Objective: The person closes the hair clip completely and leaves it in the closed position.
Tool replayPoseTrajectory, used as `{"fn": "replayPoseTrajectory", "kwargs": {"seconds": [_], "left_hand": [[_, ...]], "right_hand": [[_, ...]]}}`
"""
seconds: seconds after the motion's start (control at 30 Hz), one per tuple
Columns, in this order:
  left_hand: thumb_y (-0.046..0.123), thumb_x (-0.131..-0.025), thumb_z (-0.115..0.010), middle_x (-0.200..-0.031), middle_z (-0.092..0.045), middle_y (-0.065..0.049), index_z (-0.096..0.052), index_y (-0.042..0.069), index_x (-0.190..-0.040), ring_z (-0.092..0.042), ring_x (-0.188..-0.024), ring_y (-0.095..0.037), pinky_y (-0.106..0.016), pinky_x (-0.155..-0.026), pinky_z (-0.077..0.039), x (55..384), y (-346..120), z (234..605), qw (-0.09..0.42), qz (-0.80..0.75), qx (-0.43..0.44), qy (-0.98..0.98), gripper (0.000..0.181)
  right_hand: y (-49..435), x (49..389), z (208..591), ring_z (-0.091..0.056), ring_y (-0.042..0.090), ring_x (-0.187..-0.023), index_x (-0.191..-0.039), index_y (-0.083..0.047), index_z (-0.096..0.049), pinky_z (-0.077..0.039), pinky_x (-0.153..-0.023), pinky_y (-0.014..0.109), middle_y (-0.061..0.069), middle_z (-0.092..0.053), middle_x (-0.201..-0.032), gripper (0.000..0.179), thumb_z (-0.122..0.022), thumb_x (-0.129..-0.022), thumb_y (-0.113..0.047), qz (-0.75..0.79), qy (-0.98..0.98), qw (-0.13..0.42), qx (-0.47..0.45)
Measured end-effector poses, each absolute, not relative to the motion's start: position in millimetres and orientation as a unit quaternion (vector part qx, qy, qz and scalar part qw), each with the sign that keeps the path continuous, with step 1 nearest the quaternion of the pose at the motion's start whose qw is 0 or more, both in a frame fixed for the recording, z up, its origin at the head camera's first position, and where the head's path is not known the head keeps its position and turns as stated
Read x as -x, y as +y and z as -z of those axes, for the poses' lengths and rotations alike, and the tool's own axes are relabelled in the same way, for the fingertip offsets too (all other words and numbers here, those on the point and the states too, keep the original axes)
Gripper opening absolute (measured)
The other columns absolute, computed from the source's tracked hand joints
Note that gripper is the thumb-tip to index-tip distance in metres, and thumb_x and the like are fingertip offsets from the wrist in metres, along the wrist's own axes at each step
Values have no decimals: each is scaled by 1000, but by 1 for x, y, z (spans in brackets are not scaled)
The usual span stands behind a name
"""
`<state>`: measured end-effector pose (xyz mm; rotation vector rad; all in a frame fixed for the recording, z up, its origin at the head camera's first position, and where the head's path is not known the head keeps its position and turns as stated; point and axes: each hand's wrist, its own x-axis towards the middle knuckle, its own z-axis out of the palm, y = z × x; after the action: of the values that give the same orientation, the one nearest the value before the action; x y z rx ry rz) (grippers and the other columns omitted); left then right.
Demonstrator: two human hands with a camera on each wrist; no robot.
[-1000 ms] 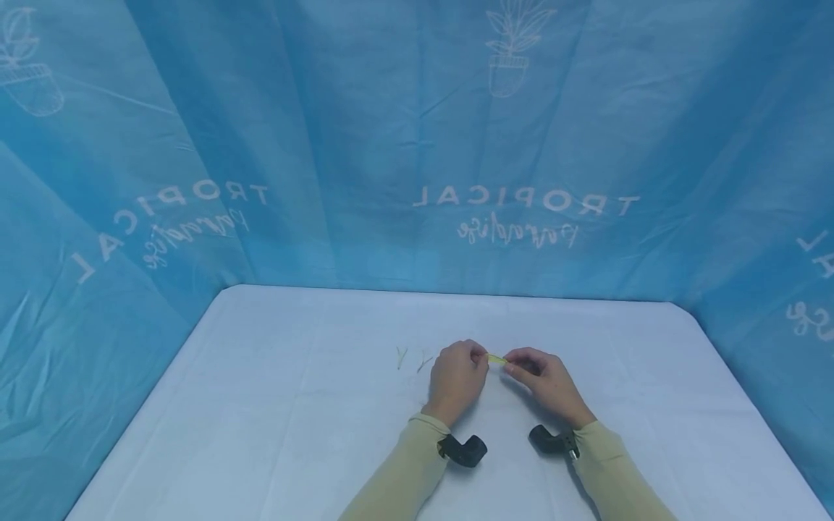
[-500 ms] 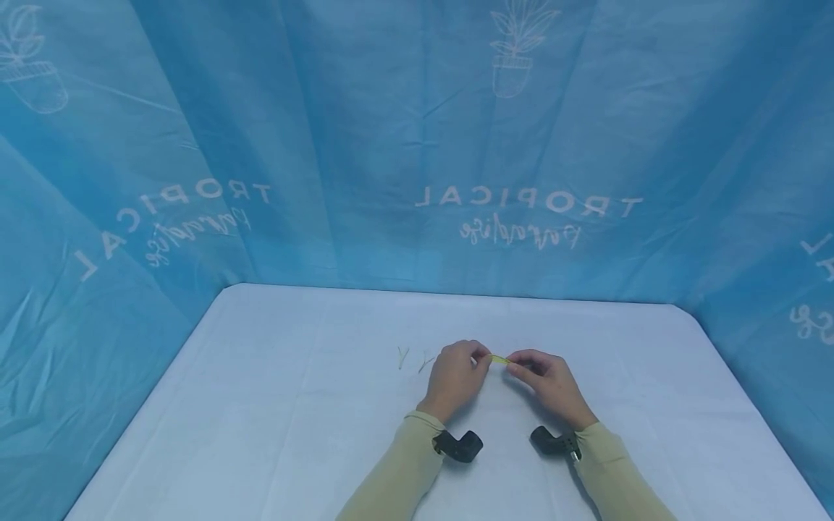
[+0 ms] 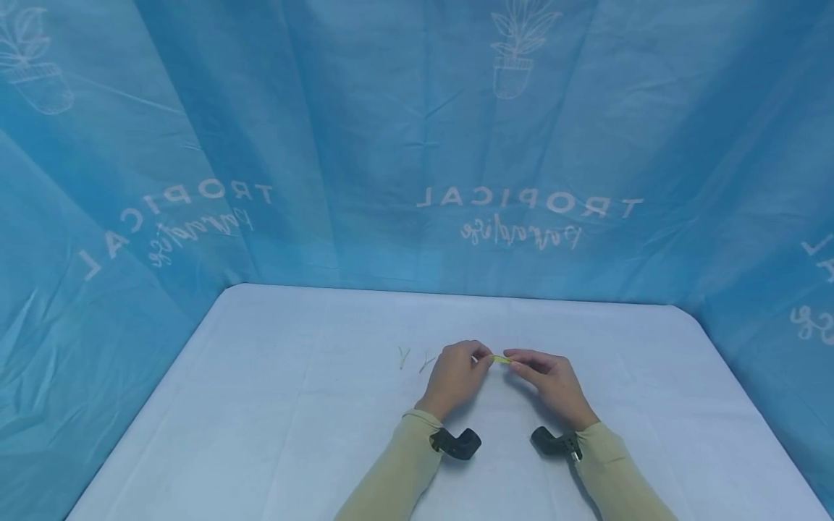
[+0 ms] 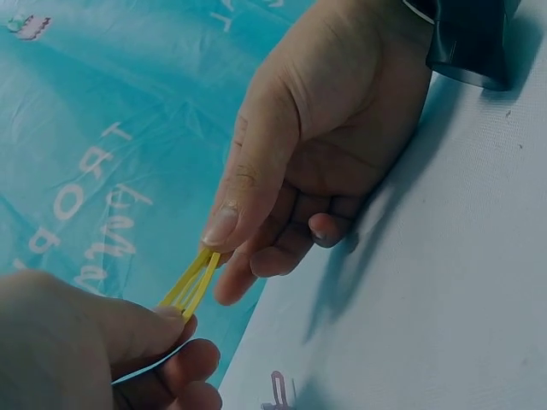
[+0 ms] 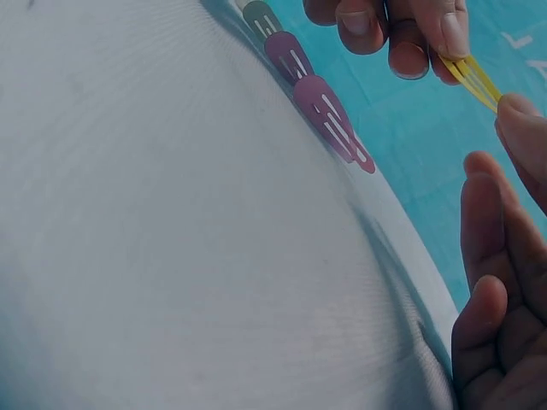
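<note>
A yellow snap hair clip (image 3: 502, 359) is held above the white table between both hands. My left hand (image 3: 455, 378) pinches one end of it with thumb and forefinger. At the other end, my right hand (image 3: 552, 381) pinches it likewise. In the left wrist view the clip (image 4: 191, 284) shows slim parallel arms, its ends covered by the fingertips. Beyond the left hand, several more hair clips lie on the table; the right wrist view shows purple clips (image 5: 325, 120) and a greenish clip (image 5: 261, 19) in a row.
A white cloth covers the table (image 3: 313, 434). Blue printed curtains (image 3: 365, 145) enclose its back and sides. Each wrist bears a black camera, such as the left wrist camera (image 3: 457, 443).
Both hands keep hold of the yellow hair clip. The left hand has shifted slightly right; the right hand has barely moved. The clips on the table lie as before.
</note>
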<state>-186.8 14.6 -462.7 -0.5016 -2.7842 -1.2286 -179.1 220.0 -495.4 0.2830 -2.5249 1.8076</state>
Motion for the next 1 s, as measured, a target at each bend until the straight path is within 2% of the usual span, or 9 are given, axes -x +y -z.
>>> {"fn": "replayPoseTrajectory", "kwargs": {"seconds": [0.23,0.43,0.6,1.0], "left_hand": [[22,-100,-64,-91,-68,7,-74,13,-105,-51,-71,-4,-21,-68,-44,187,15,461,9,401,166,-901,14],[21,-100,-63,-84,-64,9,-73,13,-103,-50,-68,-4,-21,-65,-43,188,14,461,7,399,184,-898,13],[19,-100,-62,-84,-63,8,-72,12,-103,-50,-67,-5,-21,-65,-43,188,13,460,4,401,200,-894,13],[18,-100,-62,-87,-66,9,-73,11,-102,-54,-75,-4,-23,-72,-47,188,11,461,-15,438,207,-875,12]], "right_hand": [[222,179,496,-60,1,-114,-107,-1,-73,-46,-93,17,12,-69,-124,25,-70,-96,-23,-586,-805,-1,-92],[221,179,494,-62,5,-101,-110,3,-71,-51,-84,23,16,-70,-116,26,-69,-97,-21,-579,-811,-11,-83],[223,180,494,-61,7,-92,-112,3,-70,-50,-79,26,16,-71,-113,26,-67,-98,-20,-567,-820,-11,-79],[226,180,496,-59,14,-93,-116,3,-68,-49,-79,27,17,-70,-113,28,-63,-101,-21,-576,-812,-35,-87]]}}
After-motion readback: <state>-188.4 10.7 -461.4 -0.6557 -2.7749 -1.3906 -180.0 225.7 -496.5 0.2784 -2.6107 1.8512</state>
